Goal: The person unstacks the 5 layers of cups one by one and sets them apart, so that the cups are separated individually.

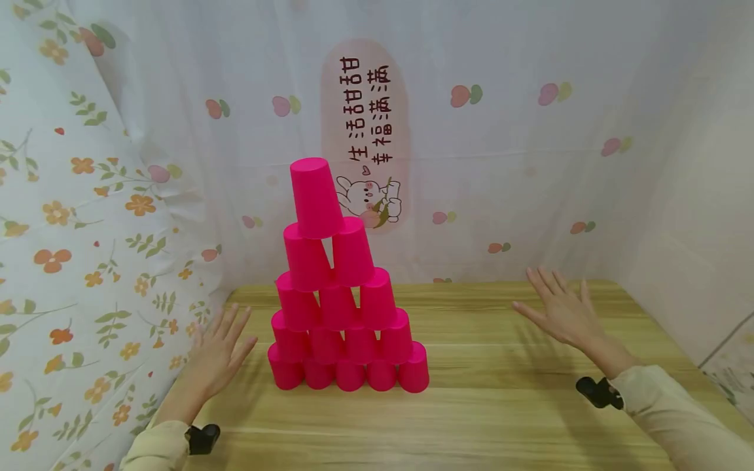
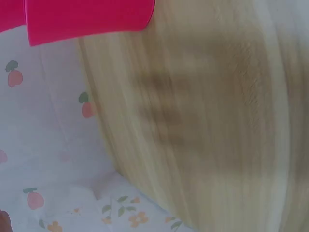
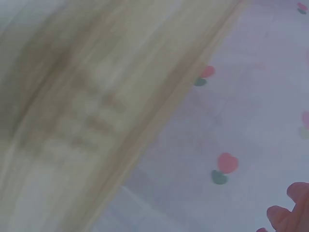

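Note:
Bright pink cups (image 1: 350,376) stand upside down in a stepped pyramid, with a single top cup (image 1: 317,199) at its peak. To the left of the stack is my left hand (image 1: 215,356), fingers extended, apart from the cups and holding nothing. My right hand (image 1: 562,311) is spread wide, well to the right of the pyramid, and it too is without anything in it. Part of a pink cup (image 2: 89,17) shows at the top of the left wrist view. A few fingertips (image 3: 292,212) appear in the lower corner of the right wrist view.
The pyramid stands on a wooden table (image 1: 489,405). A white curtain printed with fruit (image 1: 501,163) hangs behind it, and a flowered curtain (image 1: 76,261) closes the left side. Each wrist carries a black device (image 1: 599,392).

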{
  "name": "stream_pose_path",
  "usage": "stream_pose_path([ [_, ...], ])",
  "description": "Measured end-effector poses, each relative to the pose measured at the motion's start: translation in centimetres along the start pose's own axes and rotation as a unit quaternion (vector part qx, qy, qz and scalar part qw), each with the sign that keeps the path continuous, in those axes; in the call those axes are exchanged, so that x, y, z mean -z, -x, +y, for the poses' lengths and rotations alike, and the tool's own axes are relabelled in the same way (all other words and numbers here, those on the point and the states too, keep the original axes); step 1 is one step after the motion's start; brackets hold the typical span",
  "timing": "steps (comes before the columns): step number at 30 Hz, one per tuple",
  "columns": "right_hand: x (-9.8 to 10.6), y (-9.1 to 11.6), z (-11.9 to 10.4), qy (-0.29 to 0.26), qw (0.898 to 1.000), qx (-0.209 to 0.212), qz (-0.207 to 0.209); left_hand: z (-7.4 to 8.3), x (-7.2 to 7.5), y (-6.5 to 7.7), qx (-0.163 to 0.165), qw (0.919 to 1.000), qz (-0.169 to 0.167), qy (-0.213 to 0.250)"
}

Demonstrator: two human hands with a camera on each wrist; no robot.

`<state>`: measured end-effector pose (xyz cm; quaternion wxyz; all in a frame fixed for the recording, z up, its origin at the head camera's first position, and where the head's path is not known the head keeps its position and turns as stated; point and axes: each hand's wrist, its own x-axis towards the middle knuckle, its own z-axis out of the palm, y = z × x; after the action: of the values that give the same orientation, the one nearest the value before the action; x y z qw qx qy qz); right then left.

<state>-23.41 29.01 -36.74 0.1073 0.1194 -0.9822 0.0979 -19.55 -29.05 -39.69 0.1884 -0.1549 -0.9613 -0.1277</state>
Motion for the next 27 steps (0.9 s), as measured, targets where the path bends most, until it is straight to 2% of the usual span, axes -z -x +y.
stream_pose_path([
  [2,0.6,-0.4,-0.3,0.005,1.0,0.007,0.011,0.2,-0.1,0.1,0.002,0.9999,-0.006,0.011],
  [4,1.3,-0.8,-0.7,0.008,1.0,0.014,0.024,0.4,-0.3,0.3,-0.001,0.9997,0.002,0.024],
  [11,4.0,-2.7,-2.8,0.004,0.997,0.048,0.059,1.4,-1.6,1.0,-0.023,0.9958,0.069,0.056],
  [16,5.6,-3.9,-4.7,-0.018,0.995,0.062,0.08,2.0,-2.6,1.3,-0.004,0.9911,0.069,0.113],
  [22,7.4,-5.3,-7.0,-0.056,0.987,0.085,0.127,2.2,-3.9,1.5,0.022,0.9782,0.049,0.201],
  [27,8.6,-6.4,-8.8,-0.073,0.981,0.1,0.152,2.3,-4.9,1.5,0.032,0.9689,0.051,0.24],
])
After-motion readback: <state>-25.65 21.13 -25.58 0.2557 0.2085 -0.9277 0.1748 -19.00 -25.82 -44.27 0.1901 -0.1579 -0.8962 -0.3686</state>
